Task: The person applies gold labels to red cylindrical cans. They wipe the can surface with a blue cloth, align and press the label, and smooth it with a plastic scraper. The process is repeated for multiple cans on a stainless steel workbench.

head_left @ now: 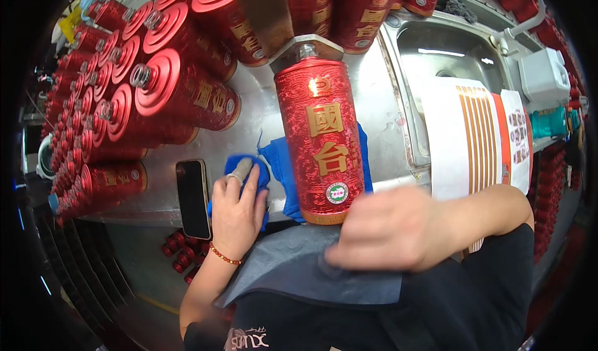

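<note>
A red patterned bottle [319, 127] with raised gold characters and a round white-and-green sticker lies in front of me. Its glass neck points away, at a metal bracket [305, 42]. Under its lower part is a spread blue cloth [283, 173]. My left hand [238, 211], a light covering on one finger and a beaded bracelet at the wrist, grips a bunched blue cloth [263, 178] left of the bottle. My right hand [389, 229] is smeared by motion near the bottle's base; its fingers and anything in them cannot be made out.
Many red bottles [180, 83] crowd the metal table's left and back. A phone [194, 198] lies by my left hand. At right are a sink [445, 49], sheets of gold strips and stickers [451, 139] and a white jug [544, 77]. A dark apron [311, 270] covers my lap.
</note>
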### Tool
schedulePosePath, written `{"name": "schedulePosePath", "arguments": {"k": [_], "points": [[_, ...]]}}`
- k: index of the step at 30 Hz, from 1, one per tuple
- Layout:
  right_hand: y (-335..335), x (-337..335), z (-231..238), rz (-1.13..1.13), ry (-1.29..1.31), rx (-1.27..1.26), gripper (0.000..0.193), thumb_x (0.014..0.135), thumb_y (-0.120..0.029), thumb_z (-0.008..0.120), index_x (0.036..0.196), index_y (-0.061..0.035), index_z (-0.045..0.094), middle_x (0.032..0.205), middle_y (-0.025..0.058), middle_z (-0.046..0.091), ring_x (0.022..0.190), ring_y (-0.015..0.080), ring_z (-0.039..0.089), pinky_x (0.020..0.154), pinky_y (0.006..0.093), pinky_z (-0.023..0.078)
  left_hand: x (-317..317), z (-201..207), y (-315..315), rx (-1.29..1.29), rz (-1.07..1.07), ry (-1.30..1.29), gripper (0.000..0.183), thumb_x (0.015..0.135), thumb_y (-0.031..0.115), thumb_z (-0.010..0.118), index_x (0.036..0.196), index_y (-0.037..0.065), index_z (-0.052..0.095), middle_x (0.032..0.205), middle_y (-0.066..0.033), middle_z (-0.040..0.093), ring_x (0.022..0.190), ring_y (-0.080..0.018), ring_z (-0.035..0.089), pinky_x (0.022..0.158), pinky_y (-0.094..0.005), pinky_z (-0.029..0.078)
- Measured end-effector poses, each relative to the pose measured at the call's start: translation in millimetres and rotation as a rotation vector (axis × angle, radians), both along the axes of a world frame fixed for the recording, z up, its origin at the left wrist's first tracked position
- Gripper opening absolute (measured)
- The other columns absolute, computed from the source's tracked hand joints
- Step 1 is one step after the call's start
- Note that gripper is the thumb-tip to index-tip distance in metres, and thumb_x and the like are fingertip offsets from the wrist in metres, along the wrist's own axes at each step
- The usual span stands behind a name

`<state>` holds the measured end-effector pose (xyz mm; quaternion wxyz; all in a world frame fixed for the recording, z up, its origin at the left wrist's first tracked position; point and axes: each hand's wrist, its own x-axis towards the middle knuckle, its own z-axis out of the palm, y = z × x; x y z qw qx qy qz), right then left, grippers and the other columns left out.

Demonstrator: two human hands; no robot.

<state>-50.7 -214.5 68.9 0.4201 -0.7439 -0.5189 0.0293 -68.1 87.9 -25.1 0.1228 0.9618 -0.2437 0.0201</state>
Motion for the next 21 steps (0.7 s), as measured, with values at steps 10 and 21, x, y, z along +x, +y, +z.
{"name": "schedulePosePath", "arguments": {"k": [10, 21], "points": [[-78.0, -9.5, 14.1, -0.768, -0.026, 0.288, 0.031, 0.078, -0.001, 0.083, 0.108, 0.0007, 0.073, 0.092, 0.0077, 0.07, 0.075, 0.0144, 0.056, 0.066, 0.0266, 0.041, 35.9, 88.7, -106.0, -0.241, -0.473, 0.095, 0.058, 0.089, 0.024, 0.07, 0.141, 0.001, 0.059, 0.142, -0.0212, 0.058, 0.136, -0.041, 0.051, 0.117, -0.0511, 0.036], [-88.0, -11.9, -7.3, -0.863, 0.036, 0.358, 0.031, 0.079, 0.004, 0.082, 0.108, 0.0009, 0.072, 0.094, 0.0088, 0.069, 0.08, 0.0139, 0.057, 0.071, 0.0255, 0.043, 63.3, 86.9, -113.8, -0.246, -0.511, 0.029, 0.055, 0.08, 0.016, 0.064, 0.132, -0.003, 0.064, 0.141, -0.0222, 0.059, 0.142, -0.044, 0.047, 0.115, -0.0503, 0.038]]}}
